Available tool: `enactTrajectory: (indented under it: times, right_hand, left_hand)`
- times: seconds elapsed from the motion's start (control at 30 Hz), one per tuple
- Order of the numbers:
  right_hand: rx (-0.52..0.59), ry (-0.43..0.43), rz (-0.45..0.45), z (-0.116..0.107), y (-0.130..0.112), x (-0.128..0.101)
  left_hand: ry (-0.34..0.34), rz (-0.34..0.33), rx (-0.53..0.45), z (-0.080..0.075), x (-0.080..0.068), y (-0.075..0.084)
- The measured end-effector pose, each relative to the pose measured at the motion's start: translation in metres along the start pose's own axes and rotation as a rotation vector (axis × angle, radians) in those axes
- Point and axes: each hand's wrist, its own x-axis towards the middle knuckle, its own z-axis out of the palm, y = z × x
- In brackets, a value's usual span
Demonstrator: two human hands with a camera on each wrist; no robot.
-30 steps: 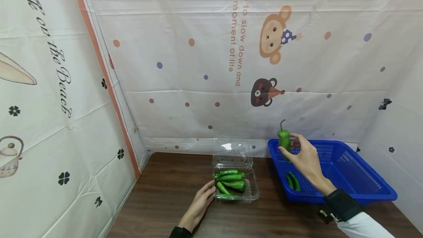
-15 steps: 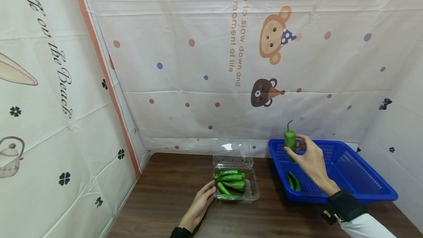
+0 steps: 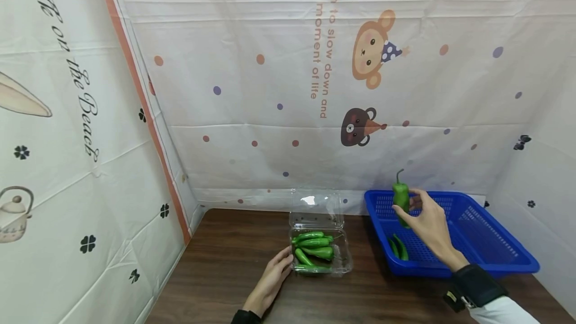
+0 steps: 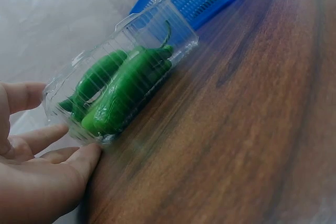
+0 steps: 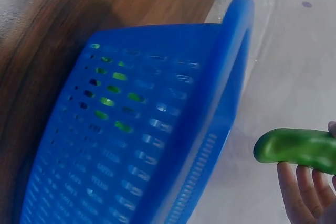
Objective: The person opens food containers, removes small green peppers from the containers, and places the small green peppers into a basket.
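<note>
1. While my right hand [image 3: 431, 224] has the green pepper [image 3: 401, 196] pinched between thumb and fingertips, stem up, I judge a light hold is enough — the skin looks smooth and glossy, so even pressure on both sides should do better than squeezing.

2. With the fingers partly curled and the thumb opposite, I grip the body and leave the thin stem free; that seems wise, since a stem could snap or let the pepper swing.

3. The pepper is up by the left end of the blue basket [image 3: 504, 244], apart from its rim in the right wrist view, so a smooth wrist and some height should spare it a knock.

4. My left hand [image 3: 272, 270], its fingers loosely extended, only touches the left side of the clear container [image 3: 344, 259]; gentle contact is best, as the plastic would likely slide or buckle under a hard push.

5. Several peppers [image 3: 319, 253] lie in that container, its lid [image 3: 317, 209] standing open behind, and two slim peppers [image 3: 402, 249] lie in the basket — I should watch that my wrist brushes nothing.
</note>
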Motion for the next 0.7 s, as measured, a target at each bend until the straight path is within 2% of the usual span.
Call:
enactTrajectory:
  times: [0.7]
  right_hand:
    - [-0.018, -0.025, 0.029, -0.0007, 0.0103, -0.0109]
  left_hand:
    - [0.001, 0.004, -0.003, -0.0006, -0.0014, -0.0001]
